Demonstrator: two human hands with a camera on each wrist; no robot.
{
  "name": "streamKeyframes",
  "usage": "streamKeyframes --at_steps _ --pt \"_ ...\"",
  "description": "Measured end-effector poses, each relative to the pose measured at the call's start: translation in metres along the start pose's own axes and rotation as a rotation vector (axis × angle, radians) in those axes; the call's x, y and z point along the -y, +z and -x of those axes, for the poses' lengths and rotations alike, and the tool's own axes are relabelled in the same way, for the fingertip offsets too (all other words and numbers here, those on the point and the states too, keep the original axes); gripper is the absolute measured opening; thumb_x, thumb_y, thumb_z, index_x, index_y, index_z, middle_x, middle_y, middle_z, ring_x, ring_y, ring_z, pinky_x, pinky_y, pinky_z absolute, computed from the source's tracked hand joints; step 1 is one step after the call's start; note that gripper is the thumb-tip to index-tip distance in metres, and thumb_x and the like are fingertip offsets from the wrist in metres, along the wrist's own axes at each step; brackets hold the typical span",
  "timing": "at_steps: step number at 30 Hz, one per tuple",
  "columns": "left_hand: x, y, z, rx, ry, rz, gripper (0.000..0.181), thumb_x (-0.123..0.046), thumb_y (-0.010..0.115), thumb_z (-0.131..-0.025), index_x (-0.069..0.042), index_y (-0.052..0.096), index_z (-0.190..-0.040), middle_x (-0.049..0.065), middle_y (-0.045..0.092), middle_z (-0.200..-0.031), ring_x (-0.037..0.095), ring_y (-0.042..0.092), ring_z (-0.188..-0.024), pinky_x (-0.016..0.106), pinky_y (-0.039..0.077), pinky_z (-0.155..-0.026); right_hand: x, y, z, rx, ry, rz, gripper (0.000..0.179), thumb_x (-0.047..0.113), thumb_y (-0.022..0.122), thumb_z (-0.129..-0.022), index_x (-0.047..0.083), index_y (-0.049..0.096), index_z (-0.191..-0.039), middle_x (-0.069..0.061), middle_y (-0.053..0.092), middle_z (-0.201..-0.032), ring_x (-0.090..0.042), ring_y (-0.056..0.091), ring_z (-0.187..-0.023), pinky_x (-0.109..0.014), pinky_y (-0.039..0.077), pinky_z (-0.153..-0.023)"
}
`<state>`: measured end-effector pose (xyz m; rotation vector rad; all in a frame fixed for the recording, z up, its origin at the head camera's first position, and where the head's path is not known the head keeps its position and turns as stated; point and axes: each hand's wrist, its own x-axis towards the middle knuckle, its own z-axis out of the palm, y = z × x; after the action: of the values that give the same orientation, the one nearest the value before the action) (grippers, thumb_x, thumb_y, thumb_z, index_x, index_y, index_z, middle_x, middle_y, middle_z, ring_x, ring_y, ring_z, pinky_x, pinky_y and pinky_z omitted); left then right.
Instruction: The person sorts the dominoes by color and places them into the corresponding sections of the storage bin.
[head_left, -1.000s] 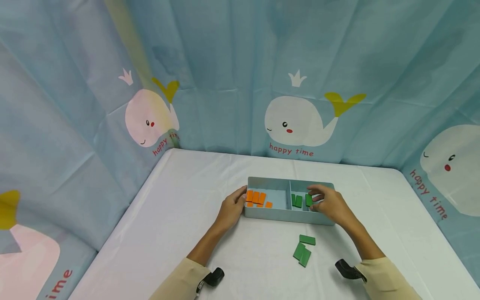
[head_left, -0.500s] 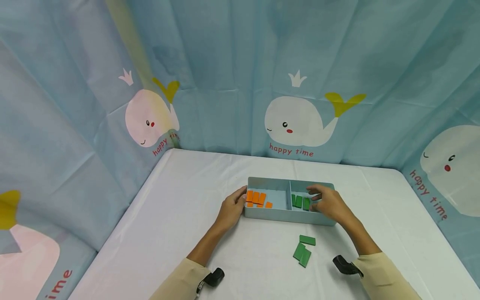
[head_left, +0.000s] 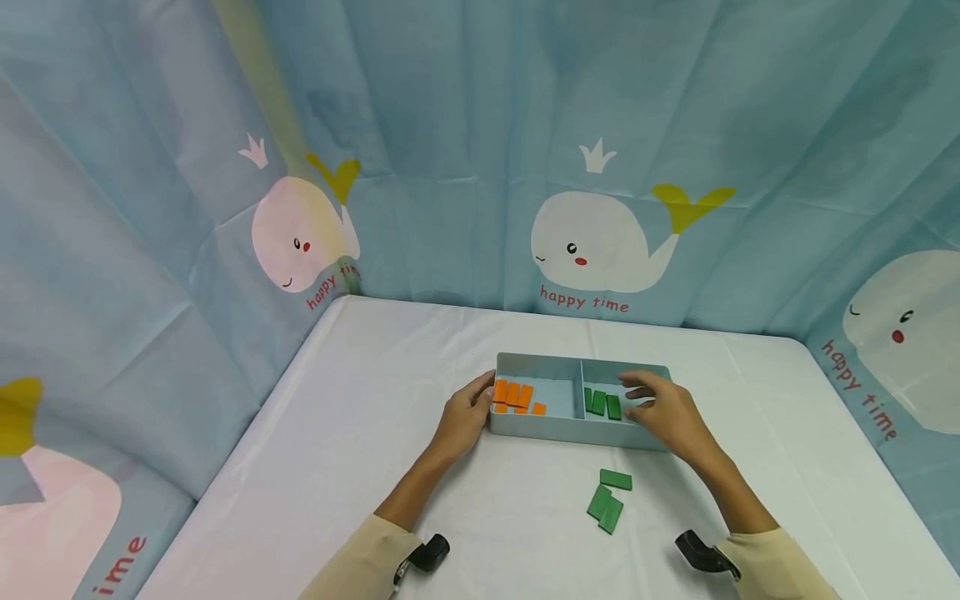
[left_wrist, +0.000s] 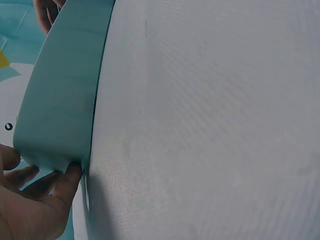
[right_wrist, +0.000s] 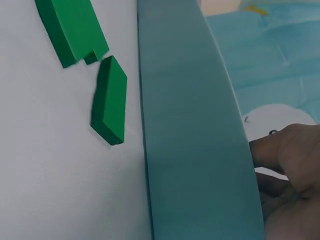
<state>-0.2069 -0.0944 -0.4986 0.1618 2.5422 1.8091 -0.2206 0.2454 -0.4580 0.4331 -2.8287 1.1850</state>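
A blue-grey divided box (head_left: 577, 429) lies on the table. My left hand (head_left: 459, 423) holds its left end, and the left wrist view shows the fingertips (left_wrist: 74, 167) against the end wall. Several orange tiles (head_left: 513, 394) lie in the left compartment. Green tiles (head_left: 613, 407) lean side by side in the right one. My right hand (head_left: 670, 417) is over that compartment, thumb and fingers apart beside the rightmost green tile. In the right wrist view the box wall hides the fingertips. In front of the box lie three loose green tiles, one (head_left: 616, 479) apart from an overlapping pair (head_left: 605, 509).
A white cloth (head_left: 360, 433) covers the table. A blue curtain (head_left: 450, 150) with printed whales hangs behind and at both sides. The box has a divider (head_left: 581, 390) between its compartments. Black wrist devices sit at the left cuff (head_left: 429, 553) and right cuff (head_left: 703, 552).
The green tile by my right fingers has shifted left and lower beside the other green tiles in the box, and the fingers have come away from it. My left hand stays put.
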Motion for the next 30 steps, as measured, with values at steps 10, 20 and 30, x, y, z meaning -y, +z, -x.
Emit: streamKeyframes --at_steps 10,20,30 --pt "-0.003 -0.001 0.0 0.008 -0.022 0.005 0.051 -0.028 0.046 -0.115 -0.009 0.045 -0.162 0.008 0.049 -0.164 0.03 0.04 -0.156 0.053 0.032 -0.129 0.002 0.004 0.019 -0.159 -0.137 -0.013 0.052 -0.01 0.078 -0.089 0.003 0.067 -0.137 -0.015 0.068 -0.125 -0.036 0.075 -0.101 -0.019 0.062 -0.08" --pt "-0.002 0.0 -0.001 -0.002 -0.019 0.003 0.052 -0.03 0.046 -0.115 -0.008 0.044 -0.162 0.007 0.049 -0.164 0.029 0.039 -0.156 0.052 0.031 -0.129 0.006 0.009 0.032 -0.216 -0.274 -0.082 0.044 -0.01 0.079 -0.089 0.006 0.073 -0.129 -0.008 0.072 -0.12 -0.021 0.072 -0.101 -0.01 0.055 -0.088" --pt "-0.003 -0.001 0.0 0.002 -0.021 0.003 0.051 -0.029 0.046 -0.115 -0.008 0.045 -0.162 0.008 0.048 -0.164 0.03 0.039 -0.156 0.052 0.031 -0.129 0.007 0.018 0.049 -0.182 -0.39 -0.141 0.045 -0.01 0.081 -0.087 0.012 0.074 -0.125 -0.003 0.072 -0.113 -0.014 0.072 -0.096 -0.014 0.058 -0.084"
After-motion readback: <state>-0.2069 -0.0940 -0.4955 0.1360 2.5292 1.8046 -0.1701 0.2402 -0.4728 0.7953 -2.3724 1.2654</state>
